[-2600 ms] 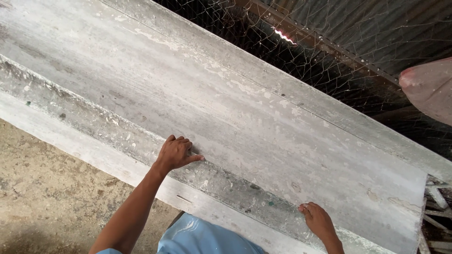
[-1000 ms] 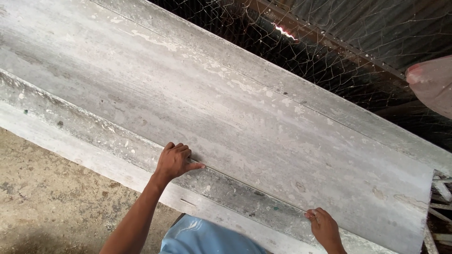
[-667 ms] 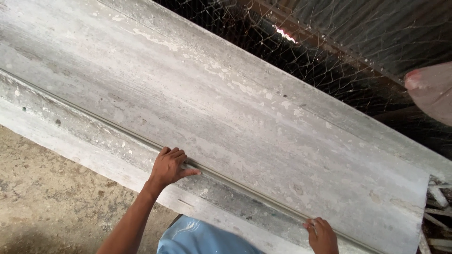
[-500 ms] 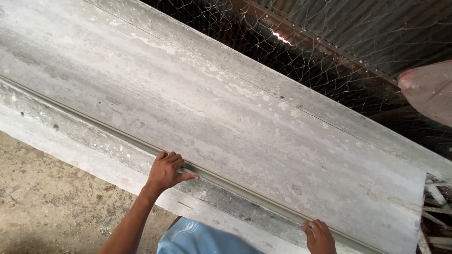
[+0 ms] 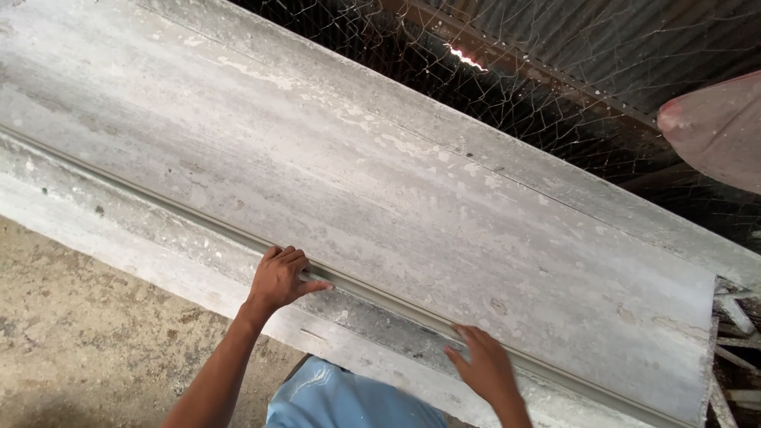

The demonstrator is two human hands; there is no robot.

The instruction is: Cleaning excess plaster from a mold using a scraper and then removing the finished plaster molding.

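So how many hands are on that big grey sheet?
2. The left hand grips the near edge of the grey sheet around its middle; the right hand rests on the same edge, nearer the sheet's end.

There is a single view, from a camera on the person's head, looking steeply down and slightly forward. It sits close — a long grey slab [image 5: 412,198] runs from the upper left of the frame to the lower right and fills most of it. The dirt floor [image 5: 87,349] shows at lower left, netting [image 5: 555,87] across the upper right, and both forearms enter from the bottom edge.
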